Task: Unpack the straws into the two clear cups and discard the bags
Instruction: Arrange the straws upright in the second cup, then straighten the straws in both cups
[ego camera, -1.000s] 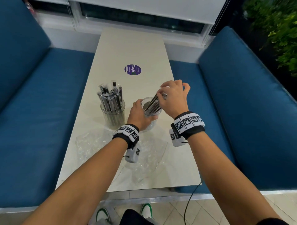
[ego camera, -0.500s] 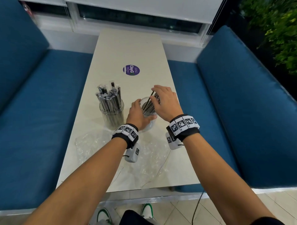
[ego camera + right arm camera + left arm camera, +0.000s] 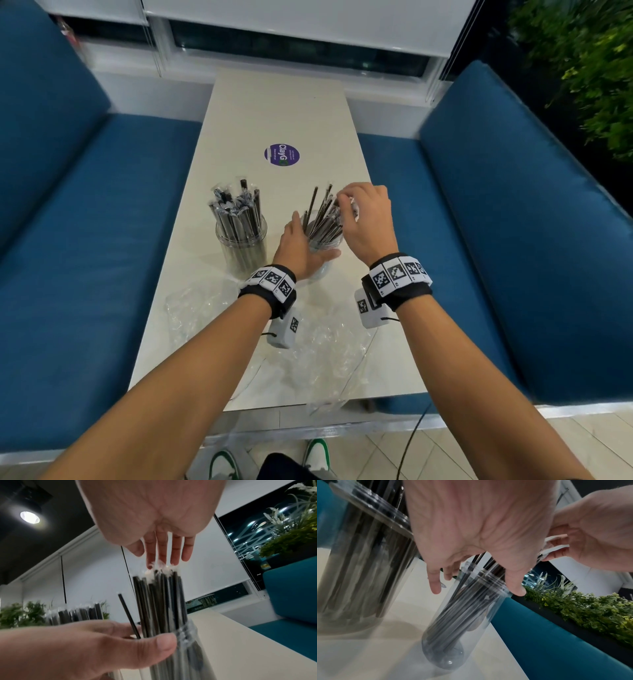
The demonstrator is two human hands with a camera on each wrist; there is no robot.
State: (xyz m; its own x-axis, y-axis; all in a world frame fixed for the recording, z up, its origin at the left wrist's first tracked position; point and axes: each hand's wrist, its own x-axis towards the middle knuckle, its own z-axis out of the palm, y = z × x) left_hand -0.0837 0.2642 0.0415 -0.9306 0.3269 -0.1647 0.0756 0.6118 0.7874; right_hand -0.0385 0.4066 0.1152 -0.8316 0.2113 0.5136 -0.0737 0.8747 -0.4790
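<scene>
Hands, head view: left hand [image 3: 301, 248] cups the near/left side of the right cup [image 3: 325, 240], thumb along the front wall, fingers loosely curved round it. Right hand [image 3: 366, 219] sits above and to the right of the rim, fingers bent down onto the straw tops.
Key relation, head view: thin straws [image 3: 323, 214] stand w/ long axis near vertical, fanning up and away from the person; tops lie just under the right hand, so right is nearer the tops, left nearer the cup body.
Containers, head view: left cup [image 3: 241, 240] packed w/ straws, standing upright on the desk [image 3: 284, 113] beside the held cup, apart from it. Two crumpled bags [image 3: 322, 359] lie flat on the near desk, under/between the forearms, not yet discarded.
Left wrist view: left hand [image 3: 481, 534] wraps the cup near its rim, thumb on the right side, fingertips at the far left; cup [image 3: 462, 622] base rests on the desk, straw bottoms gathered at the base. Whether cup is tilted: can't tell, lens distorts.
Right wrist view: right hand [image 3: 154, 513] fingers [image 3: 173, 550] straight, tips touching the wrapper ends of the bundle [image 3: 159, 599], pressing, not pinching. One straw [image 3: 128, 616] leans away to the left of the rest.
Judgement: prob. tamping the bundle down; bags come after.
</scene>
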